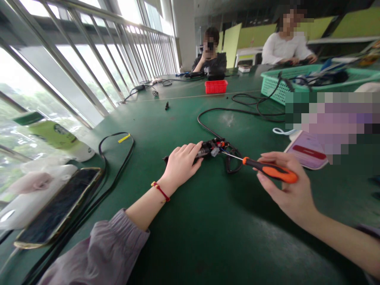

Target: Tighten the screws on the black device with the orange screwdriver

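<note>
Near the middle of the green table, my left hand [182, 163] is closed over a dark device [211, 148], pressing it to the surface. Small red and orange parts and wires show at the device's right end. My right hand [286, 186] grips an orange and black screwdriver [271, 170] by its handle. The screwdriver's shaft points left, and its tip is at the wired end of the device; exact contact is too small to tell. A coiled black cord [234, 170] lies beside that end.
A phone [61, 206], a bottle [59, 136] and black cable [132, 148] are at left. A lit phone [308, 152] lies right. Farther back are a red basket [216, 87], a green basket [273, 89] with tools and cables, and two people [218, 63] [282, 47].
</note>
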`<state>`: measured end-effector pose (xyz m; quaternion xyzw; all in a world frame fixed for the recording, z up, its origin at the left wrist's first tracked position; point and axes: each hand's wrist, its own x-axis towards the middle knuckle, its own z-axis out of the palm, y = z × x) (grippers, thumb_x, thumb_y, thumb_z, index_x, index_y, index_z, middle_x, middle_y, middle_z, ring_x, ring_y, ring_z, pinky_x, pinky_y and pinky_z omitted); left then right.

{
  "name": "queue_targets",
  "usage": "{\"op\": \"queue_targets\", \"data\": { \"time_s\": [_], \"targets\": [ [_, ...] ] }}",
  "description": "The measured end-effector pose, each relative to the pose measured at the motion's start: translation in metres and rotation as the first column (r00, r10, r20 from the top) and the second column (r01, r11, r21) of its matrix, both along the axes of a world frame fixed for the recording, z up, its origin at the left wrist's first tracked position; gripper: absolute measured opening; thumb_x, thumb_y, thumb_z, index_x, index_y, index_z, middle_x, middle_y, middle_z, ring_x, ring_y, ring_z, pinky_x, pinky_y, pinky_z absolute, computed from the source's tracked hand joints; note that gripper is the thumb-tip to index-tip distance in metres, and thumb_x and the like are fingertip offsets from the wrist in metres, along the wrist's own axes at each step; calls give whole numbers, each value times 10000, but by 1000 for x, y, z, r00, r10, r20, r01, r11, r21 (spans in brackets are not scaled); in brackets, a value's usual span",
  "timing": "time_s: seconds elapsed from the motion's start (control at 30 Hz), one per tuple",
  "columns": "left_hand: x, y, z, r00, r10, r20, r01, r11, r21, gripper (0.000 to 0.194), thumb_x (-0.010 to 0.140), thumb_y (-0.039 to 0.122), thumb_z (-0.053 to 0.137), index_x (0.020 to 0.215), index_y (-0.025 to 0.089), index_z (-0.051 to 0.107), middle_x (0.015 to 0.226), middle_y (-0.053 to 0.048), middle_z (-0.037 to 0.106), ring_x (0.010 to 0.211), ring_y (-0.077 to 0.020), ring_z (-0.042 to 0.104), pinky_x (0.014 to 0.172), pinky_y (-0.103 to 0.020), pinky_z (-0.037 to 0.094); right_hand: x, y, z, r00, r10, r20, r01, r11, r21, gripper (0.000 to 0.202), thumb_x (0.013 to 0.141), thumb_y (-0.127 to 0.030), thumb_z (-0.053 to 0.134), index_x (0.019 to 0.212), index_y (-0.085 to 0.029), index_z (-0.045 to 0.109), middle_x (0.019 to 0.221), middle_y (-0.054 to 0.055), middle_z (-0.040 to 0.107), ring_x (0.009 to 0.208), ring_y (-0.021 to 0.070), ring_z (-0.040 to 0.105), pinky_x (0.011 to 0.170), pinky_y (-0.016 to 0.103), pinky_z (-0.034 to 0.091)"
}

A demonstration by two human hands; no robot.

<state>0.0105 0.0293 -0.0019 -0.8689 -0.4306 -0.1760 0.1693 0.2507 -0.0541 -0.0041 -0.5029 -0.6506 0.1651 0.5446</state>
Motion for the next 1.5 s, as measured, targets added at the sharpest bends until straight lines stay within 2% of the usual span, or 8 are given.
{"op": "queue_targets", "data": {
  "time_s": [0.13, 0.2, 0.37, 0.43, 0.57, 0.63, 1.23, 1.5],
  "targets": [
    [0, 0, 0, 1000, 3, -3, -3, 1000, 1, 406, 866, 296, 435, 1239, 136, 428, 1056, -63, 599, 892, -190, 565, 743, -320, 441, 0, -1, 2, 997, 78, 18, -74, 983, -168, 244, 769, -245, 574, 999, -217, 497, 622, -40, 542, 487, 100, 529, 473, 235, 436],
    [0, 0, 0, 1000, 1, 1, -1, 1000, -1, 407, 864, 294, 438, 1239, 135, 428, 1057, -64, 599, 893, -190, 565, 744, -321, 442, 0, -2, 2, 996, 82, 18, -77, 977, -199, 189, 781, -261, 565, 957, -213, 513, 553, -56, 517, 429, 90, 498, 434, 227, 408],
    [0, 0, 0, 1000, -1, 6, 1, 1000, -7, 410, 867, 296, 431, 1243, 134, 424, 1060, -71, 599, 893, -193, 565, 743, -327, 443, -1, 0, 1, 997, 21, -69, -24, 999, -39, 269, 739, -202, 607, 986, -229, 504, 793, 1, 584, 669, 136, 619, 637, 283, 503],
    [0, 0, 0, 1000, -2, 6, 2, 1000, -9, 411, 867, 293, 427, 1246, 134, 421, 1065, -74, 597, 899, -195, 564, 744, -328, 442, 0, 1, 0, 998, 15, -66, -16, 1000, -13, 328, 717, -188, 625, 1013, -237, 491, 854, 11, 584, 696, 142, 618, 633, 285, 505],
    [-1, 0, 0, 1000, -8, 9, 8, 1000, -11, 404, 864, 287, 427, 1241, 143, 423, 1064, -81, 597, 900, -195, 567, 740, -329, 441, 1, 0, 1, 994, 96, -45, -102, 984, -145, 180, 781, -233, 570, 954, -228, 517, 584, -50, 532, 451, 95, 513, 437, 232, 419],
    [-1, 1, 0, 1000, -8, 11, 8, 1000, -8, 402, 864, 293, 428, 1238, 144, 426, 1057, -80, 600, 895, -194, 569, 739, -327, 440, 1, -1, 1, 994, 97, -44, -102, 982, -158, 92, 807, -245, 542, 894, -216, 538, 514, -64, 496, 406, 82, 476, 413, 223, 388],
    [0, 0, 0, 1000, -5, 12, 5, 1000, -4, 404, 868, 293, 422, 1244, 144, 427, 1057, -76, 603, 896, -194, 570, 739, -323, 440, 1, -5, 1, 980, 193, -42, -197, 975, -104, 89, 820, -200, 509, 901, -216, 543, 551, -48, 528, 458, 93, 522, 471, 227, 433],
    [0, 0, 0, 1000, -8, 10, 8, 1000, -3, 409, 869, 296, 424, 1245, 134, 426, 1056, -77, 602, 894, -194, 566, 737, -328, 442, -1, -4, 4, 977, 208, 48, -202, 974, -103, 128, 778, -164, 557, 891, -225, 544, 605, -45, 589, 525, 91, 580, 529, 202, 474]
  ]
}}
